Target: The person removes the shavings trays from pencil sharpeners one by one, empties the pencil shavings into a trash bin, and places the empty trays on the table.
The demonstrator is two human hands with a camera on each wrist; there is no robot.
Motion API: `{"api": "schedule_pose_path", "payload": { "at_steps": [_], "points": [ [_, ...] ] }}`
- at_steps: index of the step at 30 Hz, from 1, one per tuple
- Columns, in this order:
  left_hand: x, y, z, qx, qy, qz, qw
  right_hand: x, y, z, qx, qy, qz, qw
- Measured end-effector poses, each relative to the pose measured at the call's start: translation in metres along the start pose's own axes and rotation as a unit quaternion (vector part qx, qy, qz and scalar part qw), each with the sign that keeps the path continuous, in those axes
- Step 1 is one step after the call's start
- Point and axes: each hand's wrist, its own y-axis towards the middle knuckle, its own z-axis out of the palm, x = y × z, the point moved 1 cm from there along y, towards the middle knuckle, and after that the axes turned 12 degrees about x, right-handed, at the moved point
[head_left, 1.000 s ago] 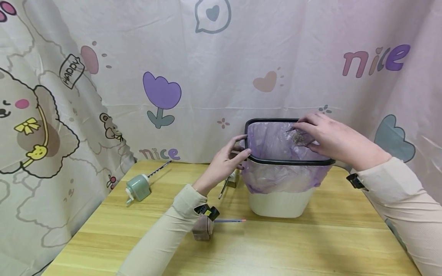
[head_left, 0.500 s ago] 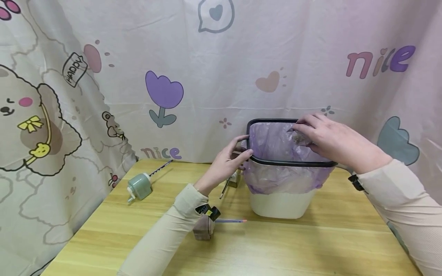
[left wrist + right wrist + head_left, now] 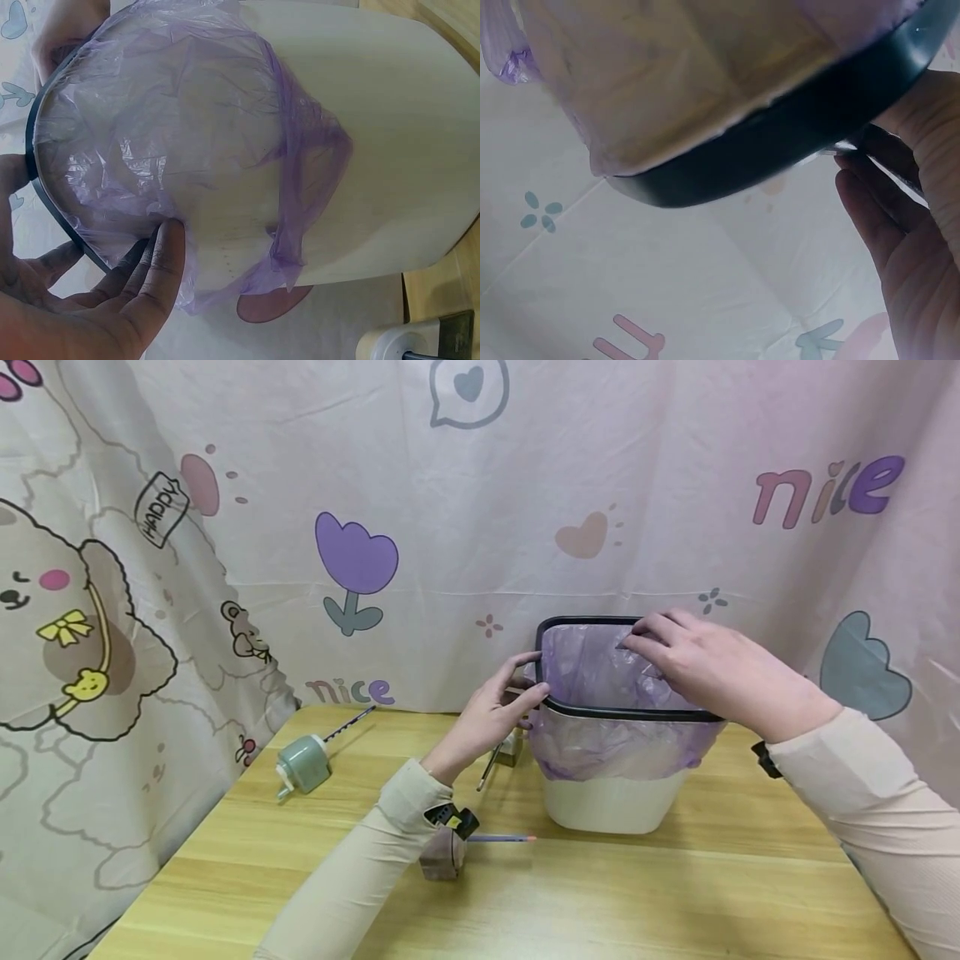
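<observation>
A cream trash can (image 3: 611, 806) with a black rim (image 3: 630, 714) stands on the table, lined with a purple plastic bag (image 3: 600, 752) folded over its top. My left hand (image 3: 491, 710) grips its left side, thumb at the rim and fingertips against the bag's outside in the left wrist view. Over the opening, my right hand (image 3: 708, 668) points down and pinches a small clear plastic container. Most of that container is hidden behind the fingers; a clear edge (image 3: 845, 148) shows beside the rim in the right wrist view.
A green crank pencil sharpener (image 3: 303, 764) with a pencil (image 3: 348, 724) in it stands at the left. A pinkish-brown sharpener (image 3: 442, 856) with a blue pencil (image 3: 498, 839) sits by my left forearm. Another sharpener (image 3: 510, 749) is behind my left hand. A printed curtain (image 3: 465, 527) hangs behind.
My right hand has turned and tipped over the trash can; the clear container with grey-brown shavings, visible earlier, is now hidden by the fingers. My left hand stays on the trash can.
</observation>
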Motion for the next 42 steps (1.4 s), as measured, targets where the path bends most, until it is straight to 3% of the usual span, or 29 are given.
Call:
{"api": "schedule_pose_path", "payload": {
  "at_steps": [10, 18, 27, 42],
  "points": [
    [0.001, 0.001, 0.0, -0.001, 0.004, 0.002, 1.0, 0.006, 0.002, 0.002, 0.036, -0.068, -0.042, 0.9962],
    [0.001, 0.001, -0.001, -0.002, 0.005, 0.004, 1.0, 0.009, 0.002, 0.002, 0.026, -0.085, -0.053, 0.9946],
    [0.001, 0.001, 0.0, 0.001, -0.002, 0.002, 1.0, 0.007, -0.001, 0.002, 0.03, -0.07, -0.044, 0.9962],
    [0.003, 0.001, -0.001, 0.004, -0.001, 0.002, 1.0, -0.001, -0.01, -0.002, -0.024, 0.004, -0.009, 0.9997]
  ]
}}
